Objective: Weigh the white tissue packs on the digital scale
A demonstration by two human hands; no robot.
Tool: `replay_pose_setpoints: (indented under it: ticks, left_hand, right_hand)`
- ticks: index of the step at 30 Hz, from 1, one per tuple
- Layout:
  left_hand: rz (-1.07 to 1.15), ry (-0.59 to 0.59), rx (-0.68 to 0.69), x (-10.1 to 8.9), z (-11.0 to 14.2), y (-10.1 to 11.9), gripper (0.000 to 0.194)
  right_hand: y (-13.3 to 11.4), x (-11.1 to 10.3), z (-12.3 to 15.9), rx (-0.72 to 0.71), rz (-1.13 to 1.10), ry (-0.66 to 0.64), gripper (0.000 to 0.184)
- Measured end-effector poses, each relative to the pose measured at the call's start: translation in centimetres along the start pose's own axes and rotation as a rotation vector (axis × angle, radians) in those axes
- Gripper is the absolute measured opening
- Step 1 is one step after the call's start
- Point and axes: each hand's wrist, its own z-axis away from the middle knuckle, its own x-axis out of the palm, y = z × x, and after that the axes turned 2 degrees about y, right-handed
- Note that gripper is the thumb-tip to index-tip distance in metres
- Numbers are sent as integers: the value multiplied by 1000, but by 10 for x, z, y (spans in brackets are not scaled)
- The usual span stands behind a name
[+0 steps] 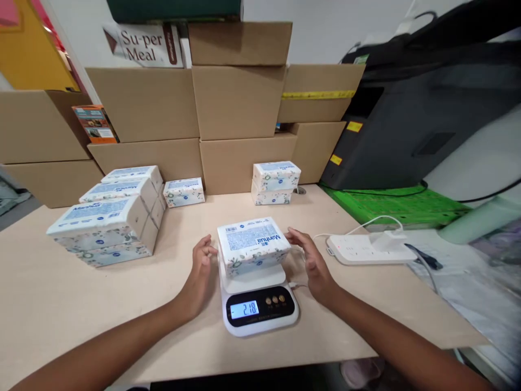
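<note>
We look down at a pale wooden table (183,336), with a white digital scale (253,281) as the centre of our clock face. On its platform lies a wrapped white pack (250,244) with blue "Manhua" lettering and a leafy print, slightly tilted. The lit display (244,309) on the side facing us appears to read 2.18, beside three gold buttons (275,300).

At nine o'clock, our left hand (202,274) is open, fingers loosely curved, beside the pack. At three o'clock, our right hand (312,266) is also open, fingertips close to the pack's side. Neither grasps it; we cannot tell whether the fingertips touch.

Between nine and ten o'clock stands a block of similar packs (101,217). A single pack (184,193) lies between ten and eleven, and two stacked packs (275,183) sit between twelve and one, before cardboard boxes (240,103). A white power strip (358,251) rests just above three; towards two, a dark grey machine (411,119) stands by a bright green surface (366,207).
</note>
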Motion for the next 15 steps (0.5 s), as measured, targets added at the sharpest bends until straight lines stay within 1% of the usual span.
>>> replay_pose_setpoints:
  ticks: [2, 4, 6, 8, 12, 14, 15]
  left_hand:
    - [88, -104, -24, -3, -5, 0, 88]
    - [156, -149, -25, -4, -5, 4, 90]
    - [182, -232, -3, -5, -2, 11, 92]
    - [189, -317, 8, -4, 2, 19, 91]
    - [225, -420, -30, -2, 5, 31, 87]
    - [243, -446, -58, -2, 5, 31, 90]
    - [249, -437, -84, -2, 5, 30, 91]
  right_hand:
    - [-6, 0, -2, 63, -60, -53, 84]
    - [-11, 1, -3, 120, -82, -124, 88]
    - [-14, 0, -1, 124, -52, -156, 92]
    - [-15, -1, 3, 100, 0, -156, 92]
    - [-14, -5, 7, 84, 42, -147, 86]
    - [-13, -6, 8, 86, 30, -144, 80]
    - [-13, -7, 8, 89, 20, -143, 78]
